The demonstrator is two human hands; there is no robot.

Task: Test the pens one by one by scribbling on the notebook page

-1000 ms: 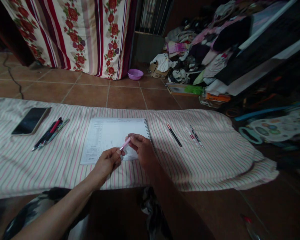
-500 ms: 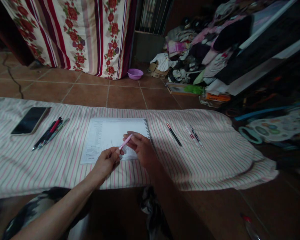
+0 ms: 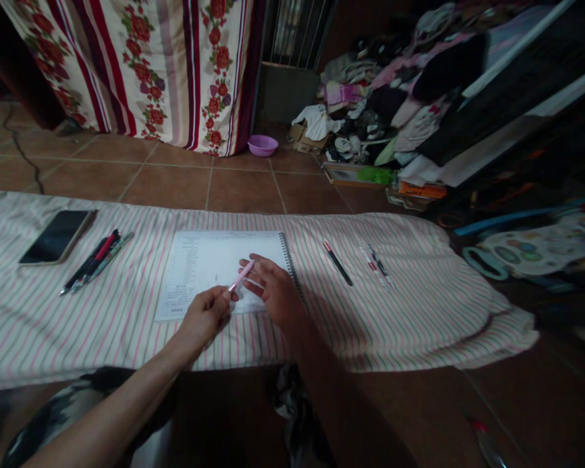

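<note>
A pink pen (image 3: 241, 275) points up and to the right, its lower end pinched between the thumb and fingers of my left hand (image 3: 207, 313). Close by its upper end is my right hand (image 3: 273, 290), fingers spread; whether a fingertip touches the pen I cannot tell. Both hands are over the front part of a spiral-bound notebook (image 3: 219, 250), which lies with a mostly white page up and printed text along its left side. Right of the notebook lies a black pen (image 3: 338, 264) with a copper-coloured end.
Two slim pens (image 3: 381, 266) lie farther right on the striped cloth (image 3: 419, 325). To the left are a bundle of several pens (image 3: 95, 263) and a dark-screened phone (image 3: 57, 237). Beyond the cloth, a purple basin (image 3: 262, 145) stands on the tiled floor near a floral curtain (image 3: 175, 71).
The fingers of my right hand have spread a little more around the pen's upper end. The pen has shifted very slightly left, still in my left hand.
</note>
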